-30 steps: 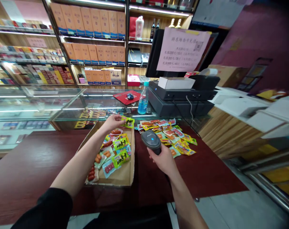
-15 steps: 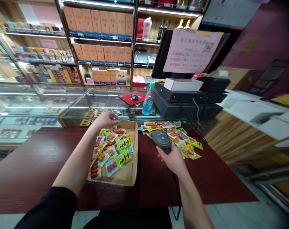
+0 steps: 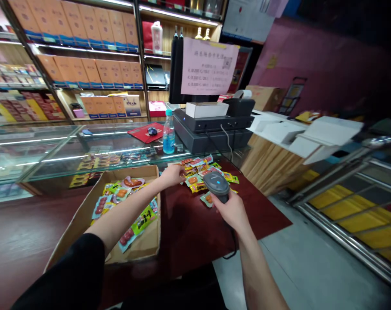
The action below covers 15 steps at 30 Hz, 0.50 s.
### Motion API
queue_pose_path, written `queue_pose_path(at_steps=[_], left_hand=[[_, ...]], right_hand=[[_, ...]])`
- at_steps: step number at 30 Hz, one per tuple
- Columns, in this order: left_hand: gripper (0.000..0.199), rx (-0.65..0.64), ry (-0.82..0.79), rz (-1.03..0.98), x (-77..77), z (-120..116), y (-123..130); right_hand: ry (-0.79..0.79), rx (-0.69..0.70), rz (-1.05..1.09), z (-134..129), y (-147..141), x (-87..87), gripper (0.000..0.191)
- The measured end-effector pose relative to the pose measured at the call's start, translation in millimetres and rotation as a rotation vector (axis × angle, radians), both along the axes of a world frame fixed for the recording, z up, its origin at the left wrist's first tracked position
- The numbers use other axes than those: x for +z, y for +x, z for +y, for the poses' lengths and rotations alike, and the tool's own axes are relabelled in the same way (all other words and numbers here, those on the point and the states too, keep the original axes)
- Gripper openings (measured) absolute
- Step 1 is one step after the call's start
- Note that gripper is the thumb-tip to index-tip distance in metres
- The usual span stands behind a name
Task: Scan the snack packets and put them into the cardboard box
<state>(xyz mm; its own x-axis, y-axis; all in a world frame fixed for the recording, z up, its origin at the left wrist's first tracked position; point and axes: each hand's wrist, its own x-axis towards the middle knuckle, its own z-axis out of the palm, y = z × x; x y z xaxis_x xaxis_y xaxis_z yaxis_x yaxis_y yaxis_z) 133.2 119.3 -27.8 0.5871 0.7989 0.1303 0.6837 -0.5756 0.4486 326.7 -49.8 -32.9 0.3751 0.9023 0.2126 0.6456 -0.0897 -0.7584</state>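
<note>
My right hand (image 3: 231,211) is wrapped round the handle of a dark grey barcode scanner (image 3: 216,184), with a small blue light on its top. My left hand (image 3: 172,175) is at the left edge of a pile of small snack packets (image 3: 198,175), fingers bent but apart, with nothing visibly held. Under my left forearm stands a shallow cardboard box (image 3: 153,241), partly hidden by that arm. Inside it lie several sealed sausage and snack packets (image 3: 144,219). One loose packet (image 3: 206,199) lies just left of the scanner, partly behind my right hand.
Behind the brown table (image 3: 185,241) runs a glass counter (image 3: 111,133). A bottle of blue liquid (image 3: 169,137), a red mat (image 3: 140,132) with a mouse, and a monitor (image 3: 176,73) above a dark cash drawer (image 3: 198,137) stand there. A metal railing (image 3: 340,241) is at the right.
My left hand has moved right from above the box to the packet pile. The view has turned right. The barcode scanner stays in my right hand.
</note>
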Motion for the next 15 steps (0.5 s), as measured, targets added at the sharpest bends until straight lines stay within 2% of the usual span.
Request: queue_pose_path(at_steps=[3,6,10,15], left_hand=[[0.031,-0.042,-0.013,0.09,-13.4,-3,31],[0.043,-0.025,-0.064,0.133,-23.3,-9,51],[0.039,-0.03,-0.094,0.18,-33.4,-12,61],[0.031,0.004,-0.128,0.168,-43.3,-9,62]], right_hand=[[-0.007,-0.022,0.01,-8,8,-2.6,0.037],[-0.007,-0.035,0.034,-13,13,-5.7,0.035],[0.0,-0.043,0.067,-16,17,-7.5,0.03],[0.0,-0.031,0.102,-18,14,-6.1,0.03]])
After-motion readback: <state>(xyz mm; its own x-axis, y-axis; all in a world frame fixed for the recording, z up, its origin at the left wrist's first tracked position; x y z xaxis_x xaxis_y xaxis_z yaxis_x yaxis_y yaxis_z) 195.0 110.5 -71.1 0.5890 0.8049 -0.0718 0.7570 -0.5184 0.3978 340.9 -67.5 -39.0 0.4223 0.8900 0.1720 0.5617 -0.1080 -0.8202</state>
